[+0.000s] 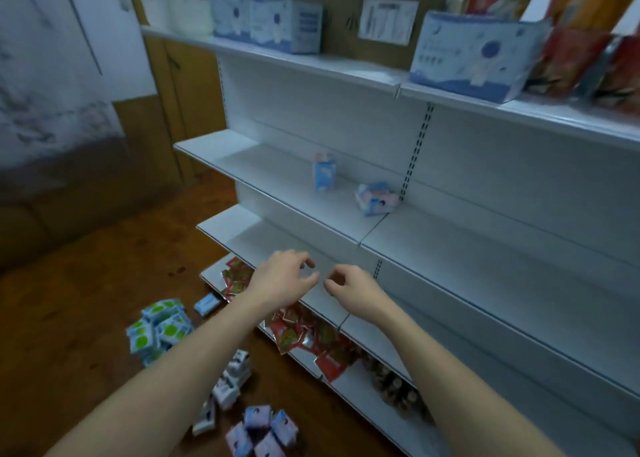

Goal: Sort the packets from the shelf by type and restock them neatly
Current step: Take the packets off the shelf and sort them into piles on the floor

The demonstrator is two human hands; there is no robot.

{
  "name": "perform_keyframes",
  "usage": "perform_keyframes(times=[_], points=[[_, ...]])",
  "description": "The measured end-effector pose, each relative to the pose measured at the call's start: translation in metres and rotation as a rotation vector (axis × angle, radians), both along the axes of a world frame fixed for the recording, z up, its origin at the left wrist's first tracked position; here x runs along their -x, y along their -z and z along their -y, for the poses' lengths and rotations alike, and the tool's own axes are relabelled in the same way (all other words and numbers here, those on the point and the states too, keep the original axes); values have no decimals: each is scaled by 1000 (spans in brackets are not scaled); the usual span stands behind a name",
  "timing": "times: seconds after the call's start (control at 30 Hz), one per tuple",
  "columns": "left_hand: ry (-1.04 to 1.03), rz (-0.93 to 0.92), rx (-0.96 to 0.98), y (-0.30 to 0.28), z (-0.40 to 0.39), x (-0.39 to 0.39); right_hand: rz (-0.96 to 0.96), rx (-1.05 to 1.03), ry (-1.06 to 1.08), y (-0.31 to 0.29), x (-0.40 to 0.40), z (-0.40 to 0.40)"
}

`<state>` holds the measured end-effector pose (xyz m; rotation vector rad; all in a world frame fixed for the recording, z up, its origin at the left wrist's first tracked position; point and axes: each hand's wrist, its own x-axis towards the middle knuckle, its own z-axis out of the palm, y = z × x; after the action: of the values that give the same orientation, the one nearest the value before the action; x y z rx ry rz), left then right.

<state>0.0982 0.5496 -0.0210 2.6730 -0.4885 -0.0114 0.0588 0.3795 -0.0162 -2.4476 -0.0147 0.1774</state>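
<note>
My left hand (282, 278) and my right hand (349, 285) hover side by side in front of a white shelf board (263, 238), fingers loosely curled, holding nothing. On the shelf above, a blue-white packet (325, 172) stands upright and a pink-blue packet (375, 198) lies beside it. Red packets (304, 332) lie scattered on the bottom shelf below my hands. On the floor sit piles of green-dotted packets (159, 328), white-black packets (230, 377) and pink-blue packets (261, 430).
The top shelf (346, 67) carries blue tissue boxes (474, 54) and red bags (588, 65). Brown items (394, 385) sit on the bottom shelf to the right of the red packets. A single blue packet (207, 303) lies on the brown floor.
</note>
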Motion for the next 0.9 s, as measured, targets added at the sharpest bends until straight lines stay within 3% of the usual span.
perform_keyframes(times=[0.13,0.53,0.9], points=[[-25,70,47,-16,26,10,46,-27,-18,-18,6,28],[-102,-16,54,2,71,34,73,-118,-100,-9,0,83],[-32,9,118,3,29,-66,-74,-94,-58,15,-77,41]])
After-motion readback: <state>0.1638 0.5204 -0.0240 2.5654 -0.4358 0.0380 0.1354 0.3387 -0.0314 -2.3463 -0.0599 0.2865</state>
